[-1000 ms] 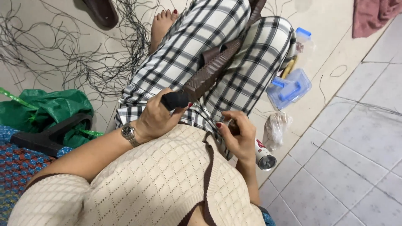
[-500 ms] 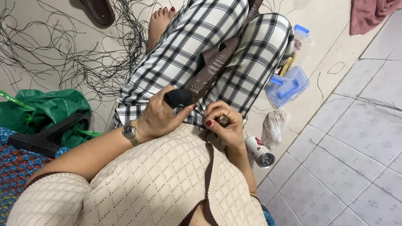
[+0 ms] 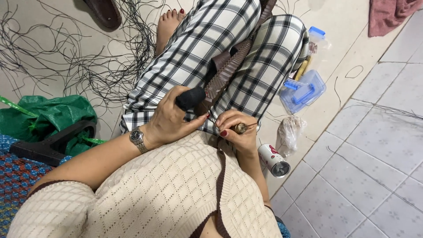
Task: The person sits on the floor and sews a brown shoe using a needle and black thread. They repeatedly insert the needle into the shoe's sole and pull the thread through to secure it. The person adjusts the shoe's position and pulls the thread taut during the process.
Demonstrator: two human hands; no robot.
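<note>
Gripping a black-tipped strap, the left hand clenched it; the right hand pinched what seemed an awl.

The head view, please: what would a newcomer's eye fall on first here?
Probably the checked trousers filling the middle, with a long brown strap lying across the lap. There the left hand grips the strap's black end while the right hand pinches a small brass-coloured tool. Loose black threads sprawl over the floor at upper left.
</note>
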